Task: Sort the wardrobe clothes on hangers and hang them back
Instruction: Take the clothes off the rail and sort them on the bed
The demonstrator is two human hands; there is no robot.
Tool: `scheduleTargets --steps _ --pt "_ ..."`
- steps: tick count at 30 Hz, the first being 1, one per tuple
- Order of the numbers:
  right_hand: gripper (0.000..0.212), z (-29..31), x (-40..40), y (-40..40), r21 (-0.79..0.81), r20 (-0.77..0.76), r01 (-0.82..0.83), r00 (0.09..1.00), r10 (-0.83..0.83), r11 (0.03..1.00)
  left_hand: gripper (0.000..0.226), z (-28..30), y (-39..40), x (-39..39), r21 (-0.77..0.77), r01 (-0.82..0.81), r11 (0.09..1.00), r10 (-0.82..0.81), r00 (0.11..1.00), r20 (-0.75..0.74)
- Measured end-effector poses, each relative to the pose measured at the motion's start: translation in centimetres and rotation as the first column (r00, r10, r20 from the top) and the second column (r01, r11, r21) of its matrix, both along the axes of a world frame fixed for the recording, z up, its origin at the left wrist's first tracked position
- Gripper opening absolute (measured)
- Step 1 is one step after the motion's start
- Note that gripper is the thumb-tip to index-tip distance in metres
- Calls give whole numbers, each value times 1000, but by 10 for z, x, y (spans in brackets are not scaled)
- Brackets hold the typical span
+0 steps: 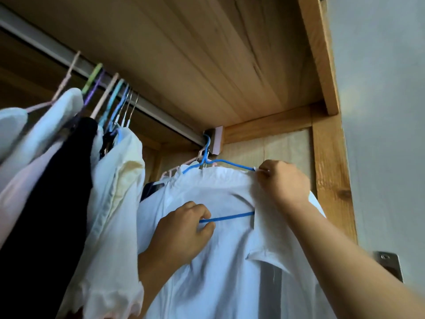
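Observation:
A white shirt hangs on a blue wire hanger whose hook sits on the metal rail at its right end, by the wardrobe's side wall. My left hand grips the hanger's lower bar where it shows through the shirt's open neck. My right hand pinches the shirt's shoulder fabric at the hanger's right tip. A pink hanger hangs just behind the blue one.
Further left on the rail hang several garments on coloured hangers: a cream frilled blouse, a black garment, pale ones. The wooden top panel is close above. A wooden frame post and grey wall stand right.

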State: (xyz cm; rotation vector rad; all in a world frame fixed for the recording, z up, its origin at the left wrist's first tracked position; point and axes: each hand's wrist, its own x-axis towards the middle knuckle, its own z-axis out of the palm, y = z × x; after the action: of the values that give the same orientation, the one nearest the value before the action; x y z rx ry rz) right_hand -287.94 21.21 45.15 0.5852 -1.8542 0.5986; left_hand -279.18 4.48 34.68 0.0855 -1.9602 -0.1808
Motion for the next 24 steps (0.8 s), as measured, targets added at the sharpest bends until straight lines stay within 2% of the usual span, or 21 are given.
scheduleTargets --steps 4,10,17,21,24 --pt "24 2 -1 -5 -106 34 -28 999 31 994 20 -4 -12 -1 -15 -3 1000 3 1000 0" --pt "22 8 1 -9 -200 -33 -14 999 7 980 23 -8 -23 0 8 28 1000 -28 1000 -6" --pt "20 -34 18 13 -273 -8 -76 997 76 959 20 -14 -13 3 2 70 998 -70 997 -20" --pt "17 -73 30 35 -287 56 -115 989 137 951 25 -22 -1 -3 -33 127 991 -130 987 -98" --pt "13 -107 38 52 -318 85 -135 982 170 938 33 -29 11 -4 -95 166 981 -187 940 -285"
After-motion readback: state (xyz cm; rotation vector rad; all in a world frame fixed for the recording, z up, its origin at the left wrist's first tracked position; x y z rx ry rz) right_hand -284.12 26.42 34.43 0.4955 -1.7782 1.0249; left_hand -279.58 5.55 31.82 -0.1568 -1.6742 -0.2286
